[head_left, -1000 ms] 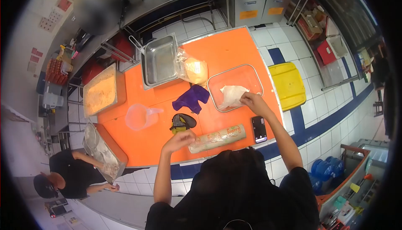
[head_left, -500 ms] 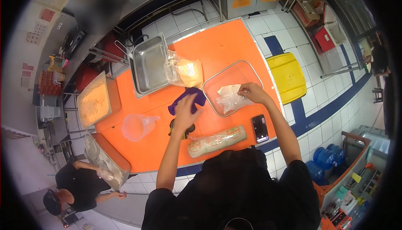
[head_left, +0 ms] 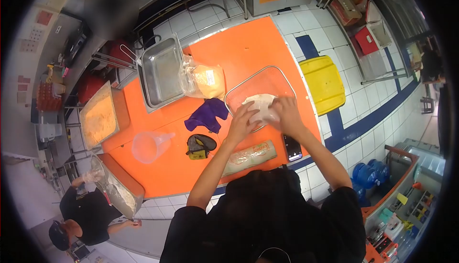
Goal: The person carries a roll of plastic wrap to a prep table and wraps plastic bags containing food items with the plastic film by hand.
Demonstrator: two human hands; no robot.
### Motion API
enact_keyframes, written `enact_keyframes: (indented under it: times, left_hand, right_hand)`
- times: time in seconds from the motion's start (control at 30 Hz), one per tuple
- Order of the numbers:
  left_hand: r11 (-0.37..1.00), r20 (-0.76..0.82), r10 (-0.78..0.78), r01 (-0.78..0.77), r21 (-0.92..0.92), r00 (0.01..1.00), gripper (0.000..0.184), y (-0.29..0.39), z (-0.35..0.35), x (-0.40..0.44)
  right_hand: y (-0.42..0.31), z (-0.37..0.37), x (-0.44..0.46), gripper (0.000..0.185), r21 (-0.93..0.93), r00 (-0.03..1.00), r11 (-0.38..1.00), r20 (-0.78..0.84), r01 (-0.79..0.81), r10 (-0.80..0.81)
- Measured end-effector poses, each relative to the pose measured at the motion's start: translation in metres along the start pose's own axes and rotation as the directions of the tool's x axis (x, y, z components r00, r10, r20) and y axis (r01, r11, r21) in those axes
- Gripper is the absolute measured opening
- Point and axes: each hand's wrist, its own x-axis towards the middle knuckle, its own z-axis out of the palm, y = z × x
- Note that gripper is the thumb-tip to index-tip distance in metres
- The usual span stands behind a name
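Note:
A clear plastic bag (head_left: 262, 110) with something pale and flat in it lies in a rectangular wire-rimmed basket (head_left: 233, 89). My left hand (head_left: 243, 125) is at the bag's left side, its fingers curled onto the plastic. On the opposite side my right hand (head_left: 287, 113) pinches the bag; its fingertips are partly hidden. A plastic-wrapped roll with printed lettering (head_left: 253, 156) lies close to my body, below my left forearm. Next to my right forearm is a phone (head_left: 291, 147) with its screen lit.
The orange table (head_left: 244, 33) also bears a steel pan (head_left: 164, 71), a bag of orange powder (head_left: 208, 81), a purple cloth (head_left: 209, 114), a black-yellow pouch (head_left: 200, 146) and a clear jug (head_left: 149, 146). A co-worker (head_left: 88, 212) handles a steel pan of white powder (head_left: 125, 201) at left.
My left hand has moved right from above the purple cloth and pouch to the plastic bag. Both hands now meet at the bag. The co-worker's hand has moved up along the white-powder pan.

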Motion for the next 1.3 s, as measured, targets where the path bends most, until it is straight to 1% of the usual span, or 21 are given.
enact_keyframes:
  times: [0.03,0.07,0.1,0.17,0.27,0.33,0.4,0.47,0.5,0.6,0.67,0.8,0.87,0.9,0.97,1.03,1.1,1.17,1.2,1.23,1.3]
  left_hand:
    - [0.995,0.020,0.086,-0.087,0.057,0.996,0.039,0.001,-0.003,0.000]
    - [0.978,0.045,0.173,-0.177,0.110,0.984,0.043,0.003,-0.006,0.002]
    - [0.979,0.050,0.171,-0.176,0.105,0.984,0.043,-0.003,-0.005,0.000]
    - [0.981,0.223,0.013,0.031,-0.193,0.975,0.052,-0.015,-0.004,-0.002]
    - [0.945,0.337,-0.015,0.124,-0.303,0.942,0.056,-0.036,0.010,-0.005]
    - [0.952,0.330,-0.054,0.148,-0.267,0.943,0.055,-0.025,0.012,-0.004]
    - [0.954,0.337,-0.095,0.183,-0.239,0.937,0.054,-0.017,0.017,-0.006]
    - [0.987,0.251,-0.013,0.052,-0.150,0.968,0.051,-0.018,0.019,0.000]
    - [0.986,0.261,-0.015,0.058,-0.155,0.965,0.051,-0.021,0.022,0.000]
    - [0.911,0.302,-0.092,0.202,-0.359,0.949,0.047,-0.023,0.021,0.005]
    - [0.962,0.435,-0.227,0.272,-0.041,0.871,0.041,-0.008,0.007,0.010]
    - [0.948,0.349,-0.142,0.229,-0.221,0.926,0.031,-0.003,-0.004,-0.001]
    - [0.903,0.148,-0.101,0.153,-0.402,0.984,0.023,-0.003,-0.005,-0.009]
    - [0.904,0.142,-0.104,0.153,-0.398,0.984,0.023,-0.007,-0.005,-0.013]
    - [0.875,0.191,-0.239,0.296,-0.383,0.952,0.021,-0.016,-0.006,-0.022]
    - [0.866,0.226,-0.300,0.364,-0.344,0.927,0.023,-0.035,0.001,-0.028]
    - [0.854,0.255,-0.352,0.421,-0.306,0.900,0.025,-0.043,0.002,-0.028]
    - [0.915,0.270,-0.362,0.396,-0.079,0.892,0.035,-0.031,-0.004,-0.025]
    - [0.916,0.267,-0.360,0.393,-0.080,0.894,0.035,-0.016,-0.009,-0.022]
    - [0.978,0.143,-0.187,0.170,0.119,0.972,0.040,0.005,-0.014,-0.021]
    - [0.941,0.061,0.021,-0.040,0.335,0.998,0.045,0.022,-0.012,-0.023]
  right_hand:
    - [-0.006,0.000,-0.011,0.054,-0.116,0.994,0.988,0.048,0.106,-0.101]
    - [-0.006,0.001,-0.015,0.054,-0.117,0.994,0.988,0.049,0.105,-0.100]
    - [-0.006,0.004,-0.021,0.053,-0.171,0.994,0.980,0.015,0.105,-0.104]
    - [0.001,0.013,-0.031,0.052,-0.225,0.994,0.969,-0.015,0.098,-0.104]
    - [0.022,0.028,-0.036,0.049,-0.075,0.999,0.997,-0.002,0.036,-0.036]
    - [0.028,0.030,-0.039,0.042,0.181,0.997,0.982,0.067,-0.053,0.042]
    - [0.038,0.030,-0.036,0.037,0.226,0.995,0.972,0.086,-0.067,0.048]
    - [0.042,0.028,-0.029,0.032,0.276,0.993,0.958,0.106,-0.084,0.057]
    - [0.043,0.026,-0.025,0.028,0.264,0.994,0.964,0.105,-0.032,0.005]
    - [0.044,0.017,-0.013,0.022,0.224,0.990,0.973,0.115,0.056,-0.083]
    - [0.040,0.014,-0.012,0.021,0.200,0.985,0.976,0.127,0.087,-0.114]
    - [0.035,0.010,-0.011,0.016,0.131,0.980,0.975,0.060,0.179,-0.188]
    - [0.031,0.011,-0.014,0.014,0.136,0.980,0.974,0.047,0.184,-0.192]
    - [0.028,0.010,-0.014,0.013,0.167,0.986,0.976,0.067,0.141,-0.155]
    - [0.026,0.016,-0.015,0.013,0.203,0.989,0.974,0.089,0.101,-0.121]
    - [0.034,0.035,-0.019,0.019,0.494,0.919,0.795,0.345,-0.352,0.192]
    - [0.048,0.054,-0.019,0.021,0.489,0.902,0.779,0.368,-0.393,0.224]
    - [0.053,0.064,-0.019,0.023,0.482,0.882,0.759,0.392,-0.438,0.260]
    - [0.054,0.066,-0.017,0.024,0.520,0.839,0.669,0.434,-0.530,0.328]
    - [0.056,0.069,-0.017,0.026,0.550,0.788,0.566,0.479,-0.614,0.388]
    - [0.060,0.075,-0.017,0.027,0.567,0.789,0.549,0.477,-0.613,0.387]
